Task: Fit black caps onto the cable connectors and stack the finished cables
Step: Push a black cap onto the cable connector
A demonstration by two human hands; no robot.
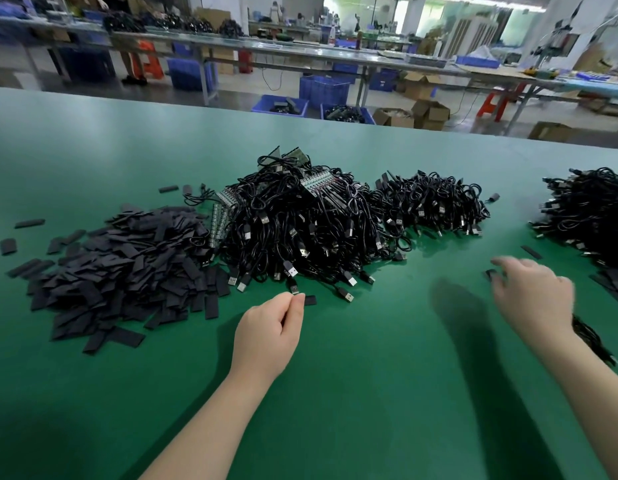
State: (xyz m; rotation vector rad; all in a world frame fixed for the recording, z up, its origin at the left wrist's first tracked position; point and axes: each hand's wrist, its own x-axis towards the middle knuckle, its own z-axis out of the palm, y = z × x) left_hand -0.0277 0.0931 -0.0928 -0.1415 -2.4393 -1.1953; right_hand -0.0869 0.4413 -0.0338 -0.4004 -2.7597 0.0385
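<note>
Pinching a black cap (309,300) at its near end, the left hand (269,336) holds it low over the green table (369,393), long axis running left to right. The right hand (532,294), blurred, hovers with fingers loosely spread; a cable (593,341) trails beneath its wrist, though whether it grips it I cannot tell. Beyond lie loose caps (120,268) and the big uncapped cable heap (300,230), plugs pointing mostly nearward. Judging by that heap, most work remains; the far-right pile (591,216) may be finished.
</note>
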